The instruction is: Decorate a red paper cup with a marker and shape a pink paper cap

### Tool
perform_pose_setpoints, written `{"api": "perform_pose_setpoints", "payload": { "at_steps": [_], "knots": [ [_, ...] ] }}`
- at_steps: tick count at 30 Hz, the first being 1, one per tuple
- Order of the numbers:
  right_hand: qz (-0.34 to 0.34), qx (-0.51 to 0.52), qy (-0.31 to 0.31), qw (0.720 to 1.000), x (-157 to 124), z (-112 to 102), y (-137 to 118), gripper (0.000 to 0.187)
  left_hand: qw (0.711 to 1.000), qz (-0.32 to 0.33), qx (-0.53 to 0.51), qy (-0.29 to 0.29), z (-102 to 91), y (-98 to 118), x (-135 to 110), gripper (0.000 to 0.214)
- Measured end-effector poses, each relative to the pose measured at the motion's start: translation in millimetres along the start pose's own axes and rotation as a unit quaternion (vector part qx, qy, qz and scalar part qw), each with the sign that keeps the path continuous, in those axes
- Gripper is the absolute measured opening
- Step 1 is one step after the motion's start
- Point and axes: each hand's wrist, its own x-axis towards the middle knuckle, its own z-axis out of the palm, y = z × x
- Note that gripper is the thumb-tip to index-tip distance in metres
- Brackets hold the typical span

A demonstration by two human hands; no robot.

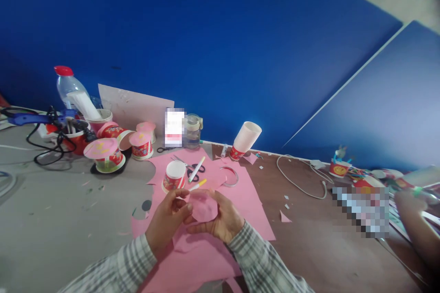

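A pink paper disc [204, 208] with a slightly angular edge is held up between both my hands. My left hand [169, 218] pinches its left side with thumb and fingers. Around its right edge, my right hand [225, 218] curls with the thumb on top. Just beyond lies a yellow-capped marker [198, 184], with a green-tipped marker [196, 169] behind it. A red and white paper cup [174, 175] stands to the left, close to black-handled scissors [193, 174]. Large pink paper sheets [245, 210] lie under everything, and a roll of tape [229, 176] rests on them.
Several decorated cups with pink paper tops [101, 148] stand at the left, near a bottle [70, 84]. A stack of paper cups [246, 139] leans by the blue partition [213, 55]. A white cable [292, 183] crosses the right side, where another person's arm [414, 219] reaches in.
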Motion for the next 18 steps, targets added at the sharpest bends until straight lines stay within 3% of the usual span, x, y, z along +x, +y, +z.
{"api": "perform_pose_setpoints", "payload": {
  "at_steps": [2,4,6,8,10,13,14,16,18],
  "knots": [
    [0.005,-0.011,0.007,1.0,0.4,-2.3,-1.5,0.043,1.0,0.026,-0.012,-0.006,-0.2,0.6,-1.3,0.03],
    [-0.028,-0.028,0.043,0.998,0.4,-3.7,-7.3,0.046,0.997,0.069,-0.009,0.029,-1.7,3.4,-2.8,0.024],
    [-0.111,-0.076,0.105,0.985,1.4,-1.4,-18.2,0.048,0.989,0.122,0.023,0.084,-4.2,9.0,-4.1,0.016],
    [-0.222,-0.177,0.163,0.945,6.0,7.0,-32.4,0.046,0.973,0.182,0.081,0.113,-7.4,16.1,-4.8,0.016],
    [-0.323,-0.331,0.191,0.866,16.7,20.9,-45.8,0.039,0.957,0.233,0.123,0.119,-11.4,22.3,-3.9,0.018],
    [-0.414,-0.571,0.186,0.684,43.1,42.6,-55.4,0.035,0.933,0.286,0.163,0.147,-19.3,25.8,2.6,0.01],
    [-0.424,-0.616,0.169,0.642,52.9,47.8,-55.0,0.038,0.922,0.301,0.181,0.165,-22.5,25.1,6.4,0.011],
    [-0.416,-0.679,0.129,0.591,70.5,53.2,-50.2,0.045,0.9,0.316,0.233,0.191,-29.1,21.3,15.7,0.027],
    [-0.4,-0.717,0.101,0.562,82.8,52.9,-43.4,0.049,0.888,0.325,0.265,0.187,-34.6,15.1,25.4,0.045]
  ]
}}
